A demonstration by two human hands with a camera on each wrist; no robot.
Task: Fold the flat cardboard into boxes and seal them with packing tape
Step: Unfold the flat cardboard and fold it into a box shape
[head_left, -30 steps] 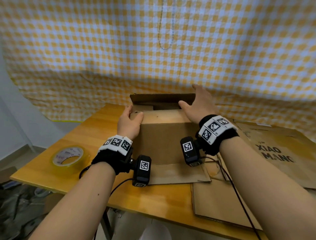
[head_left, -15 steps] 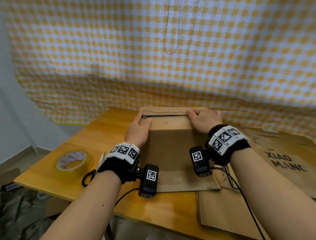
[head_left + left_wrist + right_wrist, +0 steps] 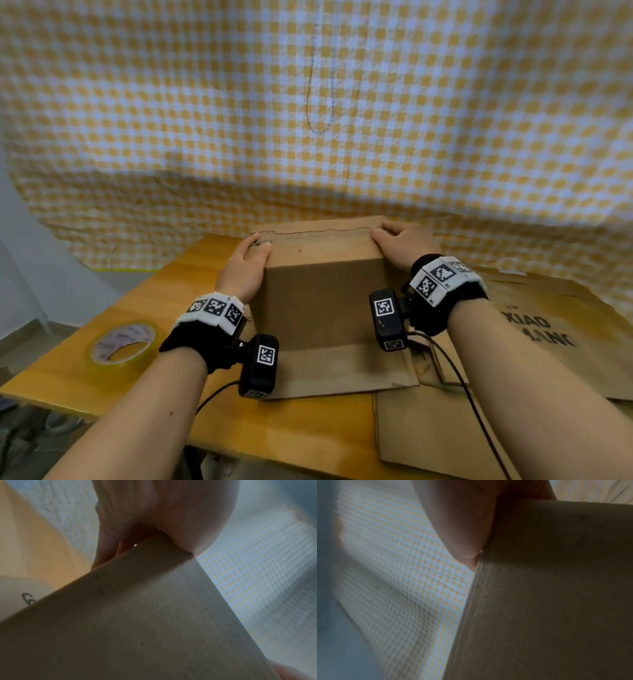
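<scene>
Currently, box: upright on counter, top flaps folded down, no tape seen.
Left grip: clamped on top left corner.
Right grip: clamped on top right corner.
Tape roll: on counter, left, apart.
Remaining: likely sealing; flat cardboard lies right.

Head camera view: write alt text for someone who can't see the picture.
A person's left hand and right hand hold the top corners of a cardboard box, its top flaps folded down, on a wooden table. A tape roll lies to its left, flat cardboard to its right, and a yellow checked cloth hangs behind.
</scene>
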